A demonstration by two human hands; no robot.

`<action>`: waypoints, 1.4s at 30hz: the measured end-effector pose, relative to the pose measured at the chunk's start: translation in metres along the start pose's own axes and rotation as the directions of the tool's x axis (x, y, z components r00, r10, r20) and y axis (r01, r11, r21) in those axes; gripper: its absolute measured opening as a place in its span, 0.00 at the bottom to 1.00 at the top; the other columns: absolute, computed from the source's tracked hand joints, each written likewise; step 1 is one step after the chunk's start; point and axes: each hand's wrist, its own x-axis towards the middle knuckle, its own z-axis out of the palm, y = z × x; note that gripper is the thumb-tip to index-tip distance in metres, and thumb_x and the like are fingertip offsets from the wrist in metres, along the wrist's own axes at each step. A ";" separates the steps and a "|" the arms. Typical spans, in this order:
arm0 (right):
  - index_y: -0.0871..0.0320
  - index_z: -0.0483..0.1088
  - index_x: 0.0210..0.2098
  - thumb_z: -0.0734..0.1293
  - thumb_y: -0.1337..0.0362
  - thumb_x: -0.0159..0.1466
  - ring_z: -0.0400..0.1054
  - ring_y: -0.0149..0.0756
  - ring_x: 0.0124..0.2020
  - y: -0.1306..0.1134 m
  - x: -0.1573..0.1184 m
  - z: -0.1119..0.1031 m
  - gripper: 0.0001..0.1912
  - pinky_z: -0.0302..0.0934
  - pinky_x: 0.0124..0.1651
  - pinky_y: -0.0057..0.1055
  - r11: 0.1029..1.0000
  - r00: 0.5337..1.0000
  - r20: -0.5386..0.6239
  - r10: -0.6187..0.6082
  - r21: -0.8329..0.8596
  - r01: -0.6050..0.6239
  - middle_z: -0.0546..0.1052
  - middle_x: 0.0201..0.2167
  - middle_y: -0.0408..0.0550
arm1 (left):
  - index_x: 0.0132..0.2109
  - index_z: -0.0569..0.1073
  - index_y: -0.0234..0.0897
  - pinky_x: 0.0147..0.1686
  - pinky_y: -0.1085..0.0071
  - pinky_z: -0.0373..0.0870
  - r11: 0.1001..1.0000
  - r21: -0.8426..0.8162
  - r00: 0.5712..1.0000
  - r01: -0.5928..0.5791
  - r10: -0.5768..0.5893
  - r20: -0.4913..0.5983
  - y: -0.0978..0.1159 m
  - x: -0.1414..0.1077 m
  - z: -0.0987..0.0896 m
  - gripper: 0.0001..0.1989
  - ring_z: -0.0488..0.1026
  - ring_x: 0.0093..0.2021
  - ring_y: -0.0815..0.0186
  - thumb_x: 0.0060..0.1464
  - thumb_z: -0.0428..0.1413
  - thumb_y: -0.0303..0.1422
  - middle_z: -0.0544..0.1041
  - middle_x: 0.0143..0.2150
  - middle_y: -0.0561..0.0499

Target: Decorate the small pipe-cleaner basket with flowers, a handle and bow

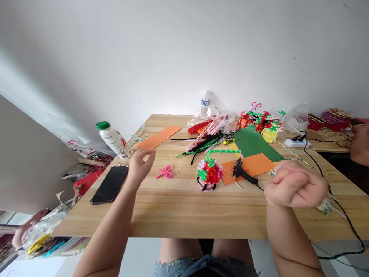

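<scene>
My left hand (140, 168) is over the table's left part, between the black phone (110, 184) and a pink pipe-cleaner bow (165, 172). Its fingers are pinched together; what they hold, if anything, is too small to tell. My right hand (296, 185) is raised on the right in a fist, and nothing shows in it. A small basket of red, pink and green pipe-cleaner flowers (210, 173), with a green stem bent sideways on top, stands mid-table. Right of it, a black glue gun (244, 173) lies on an orange sheet (261, 163).
White bottle with green cap (113, 140) at left; loose pipe cleaners (206, 142), a water bottle (205, 104) and green paper (255, 144) behind. More flower baskets (269, 132) and a power strip (297, 142) stand back right. A black cable (314, 163) runs down the right. Another person's hand (360, 144) shows far right.
</scene>
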 end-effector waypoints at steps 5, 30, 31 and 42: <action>0.56 0.64 0.24 0.64 0.52 0.64 0.58 0.28 0.15 0.016 -0.029 0.025 0.18 0.60 0.24 0.31 0.992 0.984 -0.129 0.122 0.030 -0.119 0.58 0.13 0.35 | 0.40 0.78 0.37 0.52 0.56 0.67 0.983 0.179 0.883 -0.028 -0.059 0.466 -0.039 -0.033 0.020 0.14 0.71 0.50 0.54 0.50 0.55 0.40 0.75 0.46 0.43; 0.54 0.71 0.31 0.66 0.62 0.64 0.64 0.33 0.24 -0.036 -0.091 0.029 0.06 0.60 0.28 0.32 0.899 0.692 0.700 0.177 0.171 -0.403 0.74 0.25 0.45 | 0.41 0.70 0.41 0.39 0.64 0.69 0.817 -0.336 0.866 -0.468 0.499 0.007 0.141 -0.100 0.041 0.07 0.74 0.39 0.62 0.56 0.55 0.25 0.77 0.36 0.48; 0.55 0.70 0.30 0.67 0.59 0.63 0.64 0.32 0.23 -0.028 -0.087 0.029 0.08 0.59 0.26 0.31 0.850 0.666 0.703 0.249 0.171 -0.499 0.74 0.24 0.45 | 0.41 0.70 0.41 0.42 0.62 0.69 0.825 -0.361 0.873 -0.434 0.484 0.056 0.137 -0.093 0.040 0.06 0.74 0.42 0.60 0.56 0.54 0.26 0.78 0.39 0.47; 0.59 0.73 0.33 0.67 0.47 0.60 0.73 0.41 0.38 0.043 -0.041 -0.031 0.19 0.67 0.41 0.39 0.279 -0.121 0.934 0.338 -0.222 -0.934 0.78 0.36 0.53 | 0.65 0.58 0.48 0.56 0.53 0.65 0.637 -0.535 0.571 0.555 0.175 0.802 0.028 -0.043 0.102 0.43 0.62 0.64 0.50 0.39 0.57 0.29 0.59 0.69 0.43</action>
